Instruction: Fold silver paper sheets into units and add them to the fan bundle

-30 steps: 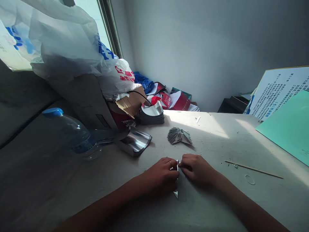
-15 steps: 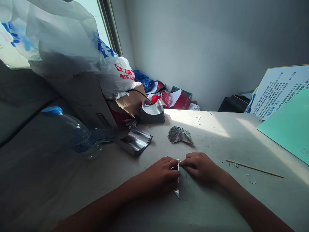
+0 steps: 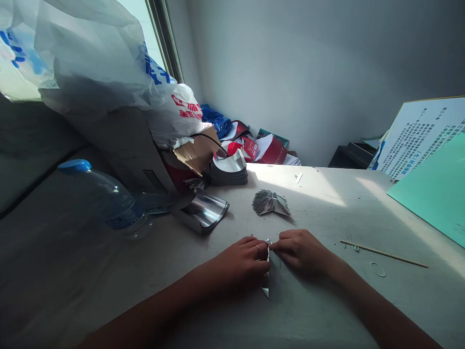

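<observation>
A narrow folded piece of silver foil paper (image 3: pixel 266 288) lies on the table between my hands, its lower tip and top end showing. My left hand (image 3: pixel 245 259), with a ring on one finger, is closed over the foil's middle and hides much of it. From the other side, my right hand (image 3: pixel 296 247) has its fingers curled, with the fingertips pinching the foil's upper end. Just beyond them sits a fanned bundle of folded silver foil pieces (image 3: pixel 271 203).
Curved silver sheets (image 3: pixel 207 211) and a thicker stack (image 3: pixel 228 172) lie left, near a plastic bottle (image 3: pixel 121 208). At right are a thin wooden stick (image 3: pixel 385 254), a rubber band (image 3: pixel 378 269) and a green sheet (image 3: pixel 436 189). Plastic bags (image 3: pixel 101 53) rise at the left.
Almost nothing differs. My left fingers have shifted very slightly on the foil; my right hand stays in the same place.
</observation>
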`<control>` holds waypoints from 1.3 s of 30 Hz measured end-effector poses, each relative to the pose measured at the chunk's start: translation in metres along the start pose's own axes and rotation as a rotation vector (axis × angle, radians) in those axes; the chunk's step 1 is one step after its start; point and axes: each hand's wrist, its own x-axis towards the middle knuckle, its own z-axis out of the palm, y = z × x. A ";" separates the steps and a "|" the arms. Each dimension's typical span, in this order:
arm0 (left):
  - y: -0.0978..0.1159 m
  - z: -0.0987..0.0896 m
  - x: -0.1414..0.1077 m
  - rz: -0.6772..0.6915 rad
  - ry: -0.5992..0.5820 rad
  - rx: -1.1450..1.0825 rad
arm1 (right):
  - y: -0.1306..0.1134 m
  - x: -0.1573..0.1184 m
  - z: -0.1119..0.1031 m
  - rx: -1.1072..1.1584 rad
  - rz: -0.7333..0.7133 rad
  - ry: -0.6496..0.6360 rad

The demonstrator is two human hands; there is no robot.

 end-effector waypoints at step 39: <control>0.003 0.010 0.002 0.057 -0.040 0.203 | -0.001 0.000 -0.019 0.122 0.027 -0.126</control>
